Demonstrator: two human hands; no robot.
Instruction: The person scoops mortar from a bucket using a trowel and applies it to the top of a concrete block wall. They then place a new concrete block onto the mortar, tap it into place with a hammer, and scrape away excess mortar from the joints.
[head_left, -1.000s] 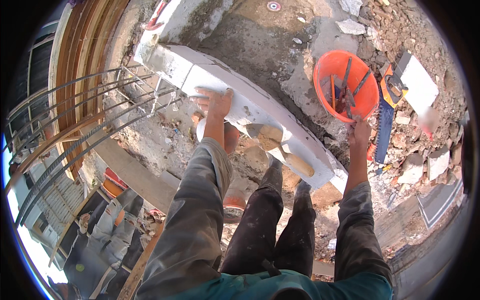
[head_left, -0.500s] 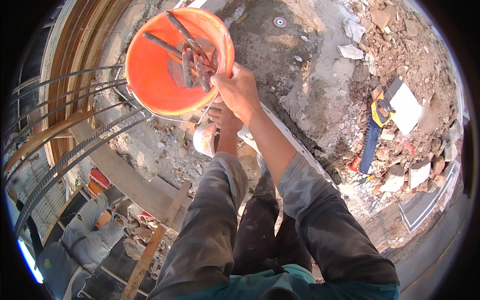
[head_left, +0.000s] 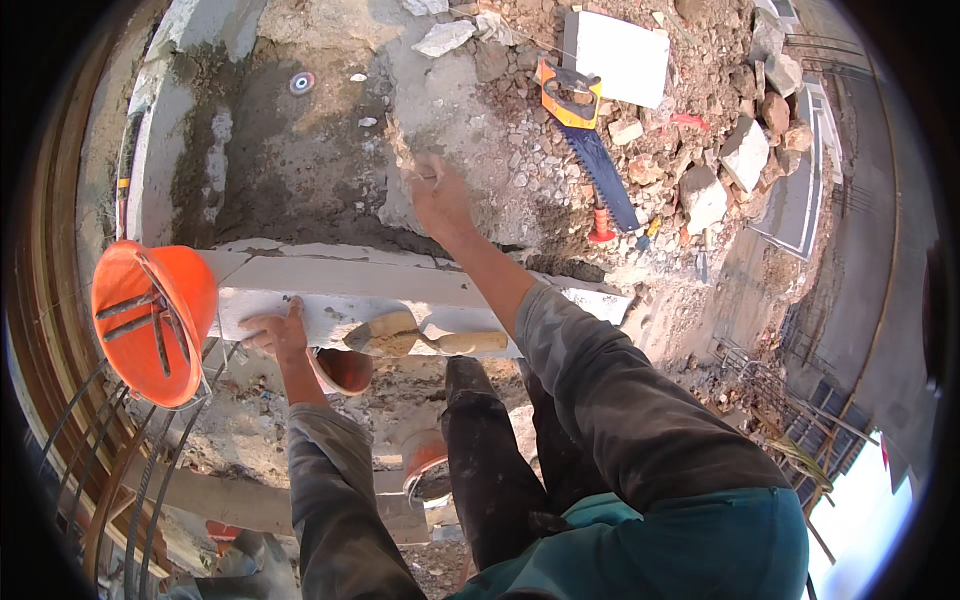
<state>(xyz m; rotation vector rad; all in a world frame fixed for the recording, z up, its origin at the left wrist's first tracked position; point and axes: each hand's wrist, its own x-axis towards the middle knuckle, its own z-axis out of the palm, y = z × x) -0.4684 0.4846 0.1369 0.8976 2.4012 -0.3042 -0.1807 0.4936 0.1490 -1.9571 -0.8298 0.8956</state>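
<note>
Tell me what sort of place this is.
Probably a building site: a trowel lies on a row of white blocks, steel bars run along the lower left, and a saw lies on rubble.

The block course [head_left: 345, 278] is a long, straight row of white blocks that runs left to right in front of the person. Its upper surface is dusty, a narrow joint shows toward the left end, and grey material lines parts of the far edge. The nearer face is bright white.

The bucket [head_left: 108, 352] is bright orange, round and open-topped, with a thin wire handle hanging at the near side. It sits at the left end of the course, mouth visible. Several dark, rod-like tools [head_left: 161, 340] lie loosely inside.
</note>
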